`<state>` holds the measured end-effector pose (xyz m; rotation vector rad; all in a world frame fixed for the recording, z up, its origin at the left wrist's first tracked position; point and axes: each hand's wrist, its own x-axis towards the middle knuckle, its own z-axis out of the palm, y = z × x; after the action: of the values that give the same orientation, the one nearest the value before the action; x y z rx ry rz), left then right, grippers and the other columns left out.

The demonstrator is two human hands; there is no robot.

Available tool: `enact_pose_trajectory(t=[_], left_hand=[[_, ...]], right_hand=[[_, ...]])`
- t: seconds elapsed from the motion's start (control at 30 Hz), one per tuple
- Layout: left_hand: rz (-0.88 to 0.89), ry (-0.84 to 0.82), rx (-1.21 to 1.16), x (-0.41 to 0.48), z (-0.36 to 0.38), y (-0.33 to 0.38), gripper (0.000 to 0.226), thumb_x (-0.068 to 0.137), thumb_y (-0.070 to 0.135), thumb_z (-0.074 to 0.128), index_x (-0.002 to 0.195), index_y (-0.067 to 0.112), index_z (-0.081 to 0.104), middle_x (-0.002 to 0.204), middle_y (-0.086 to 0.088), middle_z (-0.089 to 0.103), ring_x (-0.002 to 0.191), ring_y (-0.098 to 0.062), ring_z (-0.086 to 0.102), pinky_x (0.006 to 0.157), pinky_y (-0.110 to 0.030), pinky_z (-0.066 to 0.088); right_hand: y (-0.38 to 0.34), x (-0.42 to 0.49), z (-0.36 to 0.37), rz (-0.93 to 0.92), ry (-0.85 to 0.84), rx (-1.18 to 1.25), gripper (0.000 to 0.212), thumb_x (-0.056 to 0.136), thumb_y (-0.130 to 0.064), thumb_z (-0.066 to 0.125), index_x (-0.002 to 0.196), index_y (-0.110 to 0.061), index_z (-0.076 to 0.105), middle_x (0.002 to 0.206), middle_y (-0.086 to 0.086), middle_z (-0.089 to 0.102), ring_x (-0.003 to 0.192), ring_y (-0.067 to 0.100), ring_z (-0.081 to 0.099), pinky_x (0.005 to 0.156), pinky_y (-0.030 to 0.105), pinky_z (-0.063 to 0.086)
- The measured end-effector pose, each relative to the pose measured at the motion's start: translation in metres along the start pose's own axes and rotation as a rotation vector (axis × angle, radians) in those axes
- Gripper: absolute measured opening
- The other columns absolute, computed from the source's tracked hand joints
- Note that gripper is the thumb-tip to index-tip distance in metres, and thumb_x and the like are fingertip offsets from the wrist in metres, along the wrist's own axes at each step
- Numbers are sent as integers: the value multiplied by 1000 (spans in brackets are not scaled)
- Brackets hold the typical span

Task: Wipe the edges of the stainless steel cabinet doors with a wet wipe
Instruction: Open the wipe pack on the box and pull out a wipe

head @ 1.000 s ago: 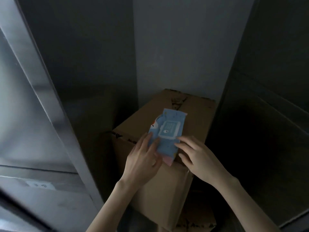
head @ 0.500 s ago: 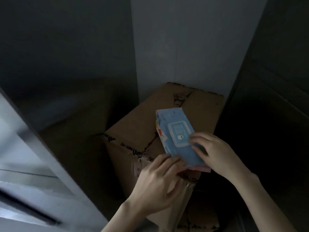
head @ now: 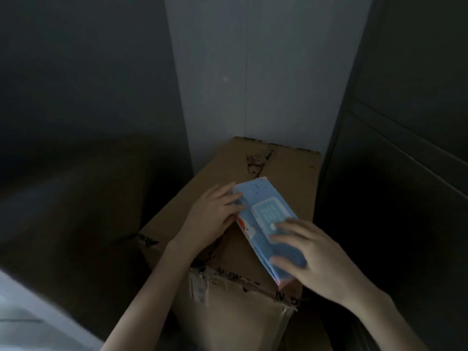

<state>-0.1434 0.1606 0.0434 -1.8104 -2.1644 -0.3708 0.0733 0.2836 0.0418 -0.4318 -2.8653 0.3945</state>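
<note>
A light blue pack of wet wipes [head: 263, 219] lies on top of a brown cardboard box [head: 286, 178] in a dim cabinet corner. My left hand [head: 212, 219] holds the pack's left edge near its far end. My right hand [head: 314, 254] rests on the pack's near end, with the fingertips at the pale lid flap [head: 269, 215] in the pack's middle. The flap looks closed. No loose wipe is in view. A bright strip of stainless steel door edge [head: 38, 307] shows at the lower left.
Dark cabinet walls close in on the left [head: 88, 97] and right [head: 410, 122]. A paler back panel [head: 253, 72] stands behind the box. The box's near side [head: 240, 312] carries torn tape.
My left hand moved from the pack's near end up to its left far edge. My right hand slid onto the lid flap. The view shifted right, so less of the steel door shows.
</note>
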Motion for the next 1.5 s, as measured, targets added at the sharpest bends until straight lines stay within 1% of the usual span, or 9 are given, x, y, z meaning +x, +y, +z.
enact_pose_trajectory(t=[0.13,0.33,0.77,0.87,0.97,1.1,1.17,1.33,1.5], left_hand=[[108,87,74,2,3,-1,27,65,12,88,90,17,79,102,-2,75,105,-24,68,99,-54,41],[118,200,92,-29,-8,11,16,66,17,87,79,18,78,99,-2,76,102,-20,70,101,-57,41],[-226,210,-144,-70,-27,45,22,89,30,62,98,15,76,112,-3,72,108,-18,67,94,-40,49],[-313,25,-179,-49,-20,42,49,95,36,58,138,16,51,148,0,45,140,-13,36,115,-26,15],[-310,-91,-123,-47,1,41,66,100,51,34,154,19,14,163,3,8,146,-4,-6,101,-11,-29],[-375,-75,-71,-55,3,51,64,95,49,32,142,7,44,150,-9,42,141,-16,31,117,-39,8],[-351,-39,-19,-59,6,52,62,91,46,35,130,4,59,135,-11,58,127,-23,53,107,-49,28],[-351,-17,-57,-60,11,50,59,91,45,37,126,4,61,131,-10,62,125,-22,55,104,-50,30],[-443,-28,-295,-63,17,49,65,93,58,32,148,27,17,154,14,14,141,3,4,111,-8,-12]], right_hand=[[-9,0,12,1,10,-52,56,84,-68,41,131,-39,50,147,-22,33,139,0,12,108,21,7],[1,5,-5,-22,-75,75,34,91,-32,56,124,-39,56,141,-29,34,133,-14,14,114,33,29],[-9,27,-9,-82,57,57,18,84,-32,67,102,-31,70,110,-23,59,107,0,53,87,26,50],[-17,37,-2,-103,123,17,19,78,-35,73,96,-28,71,108,-17,63,102,5,57,76,28,53],[-19,40,7,-127,191,24,25,69,-37,81,88,-24,72,102,-12,65,98,12,61,65,39,56],[-17,34,20,-123,249,40,27,70,-45,74,89,-26,71,104,-14,64,101,9,60,71,46,52],[-17,31,23,-124,277,33,26,69,-45,75,86,-26,71,102,-16,66,98,6,61,74,43,50],[-17,32,22,-116,269,26,26,75,-48,64,84,-26,74,96,-16,69,90,0,62,78,6,27],[-16,33,21,-101,247,92,34,85,-55,53,88,-27,73,93,-18,70,87,-3,62,74,1,33]])
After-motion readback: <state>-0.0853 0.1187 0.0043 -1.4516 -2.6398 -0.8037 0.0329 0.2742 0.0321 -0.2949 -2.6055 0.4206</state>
